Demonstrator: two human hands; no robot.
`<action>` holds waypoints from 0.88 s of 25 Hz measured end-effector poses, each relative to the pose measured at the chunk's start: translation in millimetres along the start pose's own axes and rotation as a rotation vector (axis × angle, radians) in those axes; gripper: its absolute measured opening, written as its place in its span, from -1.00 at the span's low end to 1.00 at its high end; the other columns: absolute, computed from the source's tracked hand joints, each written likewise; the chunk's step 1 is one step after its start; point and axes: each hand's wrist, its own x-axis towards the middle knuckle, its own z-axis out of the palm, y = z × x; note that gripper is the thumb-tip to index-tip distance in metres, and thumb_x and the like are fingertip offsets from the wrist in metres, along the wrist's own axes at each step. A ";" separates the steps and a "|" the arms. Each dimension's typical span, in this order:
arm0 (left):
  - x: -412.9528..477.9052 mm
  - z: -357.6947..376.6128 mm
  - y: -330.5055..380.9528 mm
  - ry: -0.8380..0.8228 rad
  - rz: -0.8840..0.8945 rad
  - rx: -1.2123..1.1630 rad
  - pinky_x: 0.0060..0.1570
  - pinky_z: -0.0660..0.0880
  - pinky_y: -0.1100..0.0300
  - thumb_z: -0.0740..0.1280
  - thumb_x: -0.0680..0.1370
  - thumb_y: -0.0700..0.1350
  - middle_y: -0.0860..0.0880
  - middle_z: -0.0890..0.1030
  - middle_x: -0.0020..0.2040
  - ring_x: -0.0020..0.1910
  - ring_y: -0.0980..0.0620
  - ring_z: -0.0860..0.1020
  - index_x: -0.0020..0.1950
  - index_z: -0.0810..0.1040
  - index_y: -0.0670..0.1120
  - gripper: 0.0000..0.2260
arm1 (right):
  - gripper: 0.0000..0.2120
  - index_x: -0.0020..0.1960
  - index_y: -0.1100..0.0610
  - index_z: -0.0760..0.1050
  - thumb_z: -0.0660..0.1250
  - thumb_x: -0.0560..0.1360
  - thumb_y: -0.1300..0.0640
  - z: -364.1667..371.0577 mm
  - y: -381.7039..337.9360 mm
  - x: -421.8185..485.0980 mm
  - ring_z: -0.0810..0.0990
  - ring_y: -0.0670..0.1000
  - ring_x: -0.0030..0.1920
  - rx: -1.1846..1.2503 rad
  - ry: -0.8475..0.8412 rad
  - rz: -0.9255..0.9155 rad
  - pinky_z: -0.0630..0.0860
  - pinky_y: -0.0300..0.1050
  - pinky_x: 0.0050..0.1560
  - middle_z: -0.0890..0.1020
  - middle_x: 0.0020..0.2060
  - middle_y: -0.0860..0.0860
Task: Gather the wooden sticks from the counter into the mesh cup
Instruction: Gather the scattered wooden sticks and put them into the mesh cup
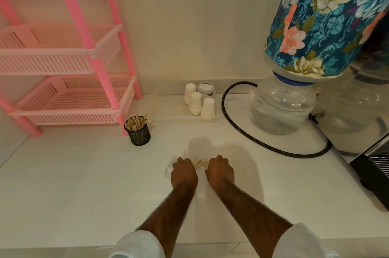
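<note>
A small bundle of wooden sticks [200, 163] lies on the white counter between my two hands. My left hand [183, 170] and my right hand [220, 170] are knuckles-up with fingers curled down around the ends of the sticks; the fingertips are hidden. The black mesh cup [139, 133] stands upright at the back left, beside the pink rack's leg, with several sticks standing in it. It is well apart from both hands.
A pink plastic shelf rack [69, 100] stands at the back left. Three white paper cups [199, 103] and a jar sit at the back wall. A water bottle [282, 106] with a floral cover, a black cable [252, 142] and a dark appliance [372, 165] fill the right.
</note>
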 end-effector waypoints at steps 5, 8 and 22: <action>0.9 2.6 -2.6 0.000 0.003 -0.005 0.08 0.58 0.11 0.32 0.61 -0.16 -0.10 0.55 0.17 0.15 -0.05 0.53 0.20 0.56 -0.13 -0.82 | -0.84 0.11 0.14 0.53 0.29 0.54 0.25 4.6 -5.0 1.9 0.55 0.06 0.11 -0.052 -0.025 -0.024 0.53 -0.13 -0.01 0.58 0.08 0.08; 4.3 1.6 -4.6 0.003 -0.014 -0.032 0.08 0.55 0.10 0.31 0.61 -0.12 -0.11 0.55 0.17 0.17 -0.07 0.53 0.21 0.55 -0.13 -0.80 | -0.82 0.14 0.14 0.52 0.28 0.55 0.25 2.7 -5.3 3.4 0.55 0.06 0.11 -0.028 -0.022 -0.018 0.52 -0.14 0.00 0.58 0.09 0.08; 9.6 -0.8 4.0 -0.020 -0.054 -0.093 0.07 0.56 0.16 0.30 0.60 -0.25 -0.08 0.63 0.14 0.11 -0.03 0.62 0.18 0.58 -0.15 -0.82 | -0.84 0.12 0.17 0.56 0.29 0.55 0.27 0.1 -8.6 6.4 0.61 0.07 0.09 0.013 -0.074 -0.054 0.54 -0.14 0.09 0.62 0.09 0.10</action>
